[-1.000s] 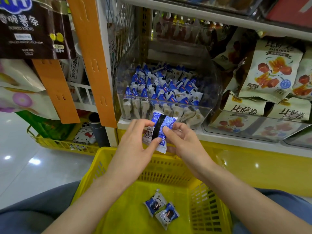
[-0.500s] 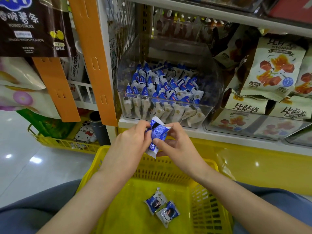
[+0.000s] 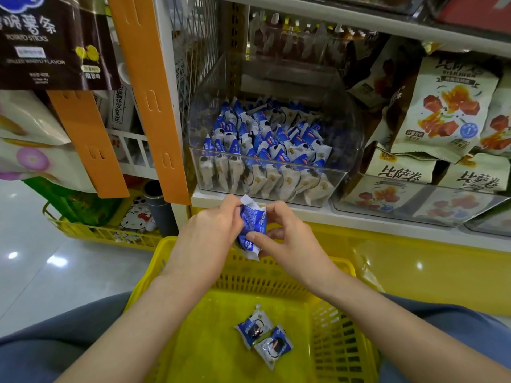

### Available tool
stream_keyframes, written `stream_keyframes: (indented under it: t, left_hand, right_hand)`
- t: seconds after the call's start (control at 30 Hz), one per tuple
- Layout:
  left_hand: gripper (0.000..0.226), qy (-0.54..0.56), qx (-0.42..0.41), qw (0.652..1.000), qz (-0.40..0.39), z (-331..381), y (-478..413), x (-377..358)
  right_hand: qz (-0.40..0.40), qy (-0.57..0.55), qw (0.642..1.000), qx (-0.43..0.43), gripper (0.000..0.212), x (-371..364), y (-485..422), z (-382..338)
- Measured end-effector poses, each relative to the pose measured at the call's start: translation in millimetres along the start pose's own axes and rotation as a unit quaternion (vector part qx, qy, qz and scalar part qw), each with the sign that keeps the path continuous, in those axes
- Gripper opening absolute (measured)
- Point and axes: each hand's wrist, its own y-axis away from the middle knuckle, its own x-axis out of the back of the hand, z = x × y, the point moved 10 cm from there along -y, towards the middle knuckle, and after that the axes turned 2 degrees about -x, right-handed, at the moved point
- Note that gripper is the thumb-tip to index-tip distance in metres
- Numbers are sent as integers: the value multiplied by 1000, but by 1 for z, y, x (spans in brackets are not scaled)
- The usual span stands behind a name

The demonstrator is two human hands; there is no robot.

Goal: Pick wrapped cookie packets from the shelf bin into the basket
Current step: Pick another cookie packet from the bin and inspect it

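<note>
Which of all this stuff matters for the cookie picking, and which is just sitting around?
In the job: held packet, pinched by left hand and right hand; bin; basket with two packets.
Just there: potato-stick bag; orange strips; snack bags; floor basket.

Blue-and-white cookie packets (image 3: 262,150), a yellow slotted basket (image 3: 210,349), orange shelf strips (image 3: 150,87).
</note>
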Motion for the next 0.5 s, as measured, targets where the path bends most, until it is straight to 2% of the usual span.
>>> stream_keyframes:
  t: [0.17, 0.3, 0.37, 0.43, 0.5]
  left_hand:
    - [29, 129, 40, 991, 2, -4, 4, -9]
    - [33, 171, 50, 984, -23, -8, 4, -19]
    - [30, 195, 56, 979, -27, -9, 3, -19]
    - [25, 274, 86, 957, -41, -11, 4, -23]
    - [33, 404, 131, 902, -80, -8, 7, -34]
  right_hand:
    - [52, -15, 998, -38, 26, 13, -4, 13]
    - [42, -64, 996, -42, 27, 13, -5, 14]
    - [45, -48, 998, -21, 26, 14, -4, 8]
    - [62, 16, 998, 19, 28, 20, -3, -2]
    - [79, 79, 992, 66, 35, 23, -1, -12]
